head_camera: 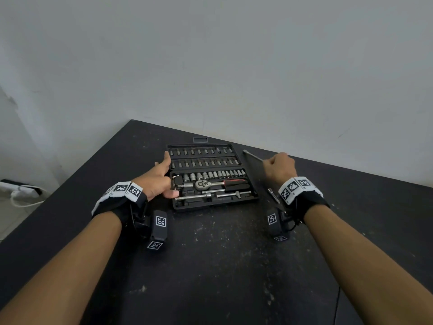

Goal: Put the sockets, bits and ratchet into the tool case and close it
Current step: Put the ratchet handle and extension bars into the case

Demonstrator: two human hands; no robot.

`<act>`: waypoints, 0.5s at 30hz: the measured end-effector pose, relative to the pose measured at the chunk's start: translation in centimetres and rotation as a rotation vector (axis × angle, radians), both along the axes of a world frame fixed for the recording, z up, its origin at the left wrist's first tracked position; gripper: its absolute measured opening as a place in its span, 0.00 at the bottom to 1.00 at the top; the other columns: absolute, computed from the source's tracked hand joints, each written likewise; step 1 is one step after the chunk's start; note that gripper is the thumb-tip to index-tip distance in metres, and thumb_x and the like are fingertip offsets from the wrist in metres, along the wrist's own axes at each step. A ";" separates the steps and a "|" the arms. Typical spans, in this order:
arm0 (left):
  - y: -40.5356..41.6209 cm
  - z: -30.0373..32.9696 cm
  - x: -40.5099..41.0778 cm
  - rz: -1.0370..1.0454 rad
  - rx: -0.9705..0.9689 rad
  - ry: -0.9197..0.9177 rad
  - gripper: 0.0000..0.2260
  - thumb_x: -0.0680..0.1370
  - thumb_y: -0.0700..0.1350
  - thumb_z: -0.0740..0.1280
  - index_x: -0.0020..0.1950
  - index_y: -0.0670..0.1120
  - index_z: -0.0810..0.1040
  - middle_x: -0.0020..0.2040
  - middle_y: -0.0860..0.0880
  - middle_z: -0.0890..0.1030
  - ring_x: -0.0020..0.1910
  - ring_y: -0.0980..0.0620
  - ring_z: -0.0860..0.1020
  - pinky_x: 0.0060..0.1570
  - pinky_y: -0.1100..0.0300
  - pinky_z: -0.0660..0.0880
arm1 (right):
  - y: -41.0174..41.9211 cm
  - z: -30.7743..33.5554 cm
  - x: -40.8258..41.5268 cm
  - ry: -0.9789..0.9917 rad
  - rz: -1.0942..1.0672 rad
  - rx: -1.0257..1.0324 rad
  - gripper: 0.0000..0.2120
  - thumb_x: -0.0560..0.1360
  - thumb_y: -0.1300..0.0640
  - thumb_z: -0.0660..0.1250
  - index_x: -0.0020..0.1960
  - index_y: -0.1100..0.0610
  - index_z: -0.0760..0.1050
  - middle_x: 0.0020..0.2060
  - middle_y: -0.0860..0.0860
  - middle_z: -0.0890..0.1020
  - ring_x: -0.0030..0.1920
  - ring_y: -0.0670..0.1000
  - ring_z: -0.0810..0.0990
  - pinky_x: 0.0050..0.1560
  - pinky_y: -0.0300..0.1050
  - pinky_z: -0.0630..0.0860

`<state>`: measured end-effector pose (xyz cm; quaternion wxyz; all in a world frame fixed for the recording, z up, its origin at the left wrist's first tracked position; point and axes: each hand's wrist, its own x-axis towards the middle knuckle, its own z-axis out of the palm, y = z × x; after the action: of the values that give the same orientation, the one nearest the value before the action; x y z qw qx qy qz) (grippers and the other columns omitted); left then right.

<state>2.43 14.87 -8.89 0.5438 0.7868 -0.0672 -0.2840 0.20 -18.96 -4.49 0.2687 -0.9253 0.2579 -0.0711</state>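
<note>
The black tool case (254, 197) lies open flat on the dark table. Its far half holds two rows of bits (203, 157). The near half holds a row of sockets (215, 175), the ratchet (210, 184) with its red-black handle, and extension bars. My left hand (159, 178) rests against the case's left edge, fingers straight and thumb by the hex keys. My right hand (280, 166) is curled just right of the case and grips a thin metal bar (251, 156) that points away to the far left. A small metal piece (273, 195) lies loose near my right wrist.
The table (210, 266) is dusty and dark, and its far edge meets a pale wall just behind the case. Its left edge drops off to a floor where white cables (22, 192) lie. Tagged bands sit on both wrists.
</note>
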 end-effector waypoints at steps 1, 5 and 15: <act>0.3 -0.1 0.0 -0.020 0.039 -0.013 0.56 0.72 0.24 0.67 0.80 0.56 0.32 0.82 0.47 0.41 0.78 0.51 0.31 0.78 0.48 0.38 | -0.1 0.2 0.1 -0.091 -0.033 0.039 0.18 0.80 0.56 0.62 0.43 0.69 0.80 0.42 0.62 0.84 0.45 0.62 0.84 0.47 0.52 0.80; 0.4 -0.2 0.4 -0.053 0.101 -0.050 0.57 0.72 0.27 0.70 0.80 0.57 0.32 0.82 0.46 0.43 0.78 0.52 0.31 0.77 0.48 0.37 | 0.0 1.4 0.5 -0.453 -0.117 0.470 0.17 0.84 0.57 0.56 0.52 0.66 0.79 0.48 0.61 0.87 0.48 0.58 0.86 0.56 0.55 0.81; 0.7 -0.7 0.8 -0.045 0.077 -0.074 0.56 0.71 0.27 0.70 0.81 0.57 0.34 0.83 0.46 0.46 0.78 0.54 0.34 0.79 0.48 0.41 | 2.6 4.5 -0.3 -0.721 0.078 1.310 0.11 0.87 0.50 0.57 0.56 0.59 0.67 0.49 0.62 0.85 0.46 0.60 0.86 0.53 0.54 0.83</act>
<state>3.19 15.55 -9.56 0.5040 0.8153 -0.0937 -0.2693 -0.13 -16.38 0.06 0.8350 -0.5037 0.1105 -0.1923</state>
